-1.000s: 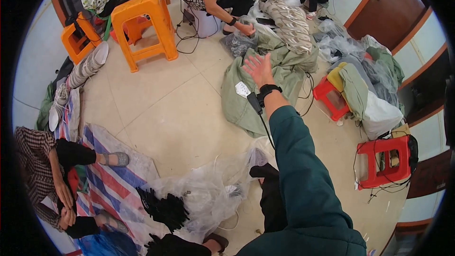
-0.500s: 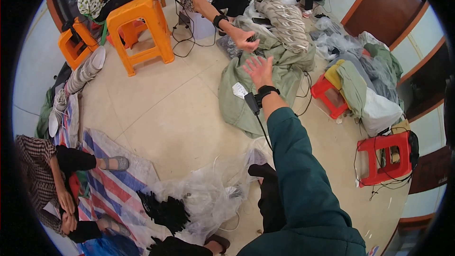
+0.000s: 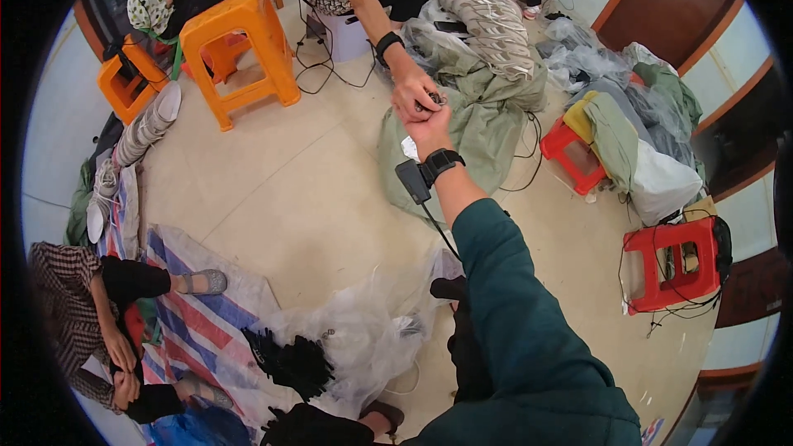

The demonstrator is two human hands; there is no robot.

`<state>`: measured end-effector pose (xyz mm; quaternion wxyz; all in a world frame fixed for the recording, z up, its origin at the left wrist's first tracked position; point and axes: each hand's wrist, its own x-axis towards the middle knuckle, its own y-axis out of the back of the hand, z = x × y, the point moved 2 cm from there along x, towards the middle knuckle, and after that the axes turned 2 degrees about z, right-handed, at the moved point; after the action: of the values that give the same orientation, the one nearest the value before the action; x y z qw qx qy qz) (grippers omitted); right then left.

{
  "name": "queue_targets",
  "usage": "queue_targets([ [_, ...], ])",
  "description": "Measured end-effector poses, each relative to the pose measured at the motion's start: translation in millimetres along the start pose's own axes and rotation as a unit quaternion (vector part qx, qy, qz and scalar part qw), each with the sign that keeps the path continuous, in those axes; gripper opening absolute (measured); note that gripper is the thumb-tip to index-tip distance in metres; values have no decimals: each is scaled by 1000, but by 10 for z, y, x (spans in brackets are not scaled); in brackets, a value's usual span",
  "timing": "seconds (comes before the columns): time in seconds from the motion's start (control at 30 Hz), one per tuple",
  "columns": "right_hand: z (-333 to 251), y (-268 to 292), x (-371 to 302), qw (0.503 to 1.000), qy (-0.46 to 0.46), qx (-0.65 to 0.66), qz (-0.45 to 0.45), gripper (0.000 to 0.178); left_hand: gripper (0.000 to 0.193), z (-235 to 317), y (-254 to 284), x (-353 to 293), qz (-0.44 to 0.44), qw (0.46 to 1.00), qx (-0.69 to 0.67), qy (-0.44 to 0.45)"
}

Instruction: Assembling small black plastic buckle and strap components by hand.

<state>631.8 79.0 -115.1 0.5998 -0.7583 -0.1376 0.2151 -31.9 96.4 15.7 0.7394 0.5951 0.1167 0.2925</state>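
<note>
My right hand (image 3: 429, 134) reaches forward, palm up, at the end of a dark green sleeve (image 3: 512, 281). A black strap with a small box (image 3: 415, 182) and cable sits on its wrist. A co-worker's hand (image 3: 410, 91) lies over my palm and touches it. Between the two hands shows a small dark, shiny thing (image 3: 429, 103), too small to name. My right fingers are mostly hidden under the co-worker's hand, so whether they grip anything does not show. My left hand is out of view.
Ahead lie a green cloth sack (image 3: 462, 157) and a tied pale bundle (image 3: 496, 37). Orange stools (image 3: 239, 54) stand far left, red stools (image 3: 673, 264) right. Clear plastic sheeting (image 3: 355, 347) and a black pile (image 3: 289, 363) lie near my feet. A seated person (image 3: 91, 322) is at left.
The co-worker's hand has come down onto my right palm; the two hands were apart before. My right hand has shifted slightly left and nearer, and its spread fingers are now covered.
</note>
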Motion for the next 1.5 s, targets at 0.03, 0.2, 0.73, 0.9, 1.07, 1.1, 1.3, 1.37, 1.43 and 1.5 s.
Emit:
queue_targets([
  [0.03,21,-35,-37,1000,5,0,7,51,36,-6,-4,-21,0,1000,2,3],
  [0.2,-216,3,11,998,23,-50,-32,33,36,-19,4,-24,-10,1000,-5,15],
  [0.73,299,-407,-284,997,9,82,-5,27,37,-6,-29,-111,19,999,-19,41],
  [0.9,400,-440,-482,986,-59,131,-88,25,36,-5,-59,-102,27,999,-22,27],
  [1.07,815,-188,-1097,978,-134,155,-42,19,37,-77,-48,-242,3,998,-22,53],
  [1.1,867,-132,-1191,977,-144,151,-36,17,39,-119,-74,-327,-16,995,-53,77],
  [1.3,1632,1197,-2241,958,-269,25,100,19,38,-120,-27,-446,-13,996,-31,80],
  [1.37,1861,1653,-2632,933,-315,31,168,22,37,-157,-21,-517,-16,995,-34,97],
  [1.43,2008,1937,-3004,908,-370,-33,191,23,39,-187,22,-614,-23,994,-38,97],
  [1.5,2084,2166,-3183,893,-402,-59,196,23,39,-221,25,-631,-36,992,-41,113],
])
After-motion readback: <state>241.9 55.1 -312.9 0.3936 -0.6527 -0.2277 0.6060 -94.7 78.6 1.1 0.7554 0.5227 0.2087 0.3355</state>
